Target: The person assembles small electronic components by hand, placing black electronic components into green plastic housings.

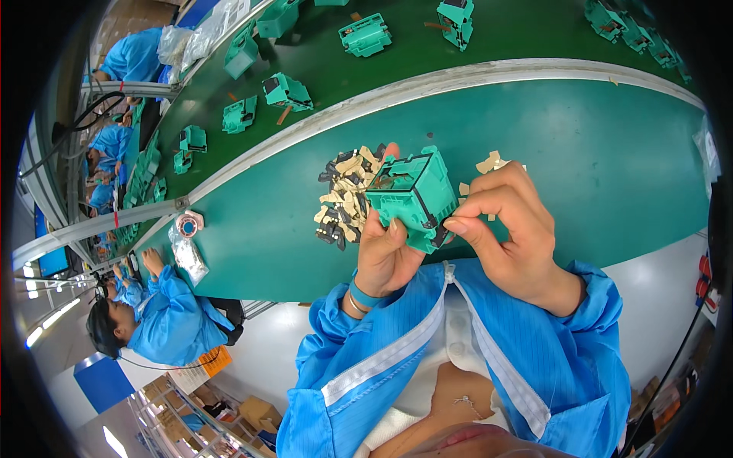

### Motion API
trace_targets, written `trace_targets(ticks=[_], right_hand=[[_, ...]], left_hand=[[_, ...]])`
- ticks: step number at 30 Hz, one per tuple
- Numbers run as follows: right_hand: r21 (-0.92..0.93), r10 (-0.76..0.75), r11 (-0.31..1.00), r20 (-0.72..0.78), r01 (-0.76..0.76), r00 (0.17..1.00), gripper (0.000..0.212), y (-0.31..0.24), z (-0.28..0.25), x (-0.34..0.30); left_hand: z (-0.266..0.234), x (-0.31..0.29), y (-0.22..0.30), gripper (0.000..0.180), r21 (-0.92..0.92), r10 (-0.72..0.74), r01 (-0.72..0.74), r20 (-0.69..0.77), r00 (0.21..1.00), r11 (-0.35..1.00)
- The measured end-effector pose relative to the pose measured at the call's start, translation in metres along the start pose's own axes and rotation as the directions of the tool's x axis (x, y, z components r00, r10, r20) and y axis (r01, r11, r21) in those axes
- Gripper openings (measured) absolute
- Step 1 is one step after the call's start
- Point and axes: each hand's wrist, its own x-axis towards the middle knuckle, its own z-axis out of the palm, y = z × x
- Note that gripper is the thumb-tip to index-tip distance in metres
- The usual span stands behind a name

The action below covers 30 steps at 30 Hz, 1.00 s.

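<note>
My left hand (pixel 385 256) grips a green plastic housing (pixel 431 191) with a black rim strip, tilted above the bench in front of my chest. The thumb lies along its lower side and a fingertip shows behind its upper left corner. At the housing's lower right corner, my right hand (pixel 515 225) pinches a small black part (pixel 440 235) between thumb and forefinger, against the housing; its exact shape is mostly hidden. Just left of the housing lies a heap of small black and cream pieces (pixel 347 198). A few cream pieces (pixel 490 162) lie beyond my right hand.
Past the metal rail (pixel 489 72), a dark green conveyor (pixel 321 57) carries several similar housings (pixel 365 35). A tape roll (pixel 188 224) and a clear plastic bag (pixel 188 258) lie on the left of the green bench (pixel 259 244). A co-worker in blue (pixel 179 324) sits at left.
</note>
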Motion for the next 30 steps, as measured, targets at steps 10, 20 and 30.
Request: trace_targets(ticks=[10,20,30], right_hand=[[-0.016,-0.019,1.000,-0.004,0.019,1.000,0.017,0.001,0.000,0.000],[0.288,0.352,0.895,0.014,-0.340,0.936,0.035,0.003,0.000,-0.009],[0.276,0.405,0.840,0.251,-0.467,0.879,0.014,0.023,-0.004,-0.011]], left_hand=[[0.004,0.003,-0.001,0.092,-0.032,0.007,-0.007,0.001,1.000,0.999],[-0.003,0.005,-0.006,0.088,-0.109,-0.006,0.013,0.064,0.998,0.994],[-0.015,0.007,-0.012,0.085,-0.197,-0.026,0.057,0.160,0.987,0.979]])
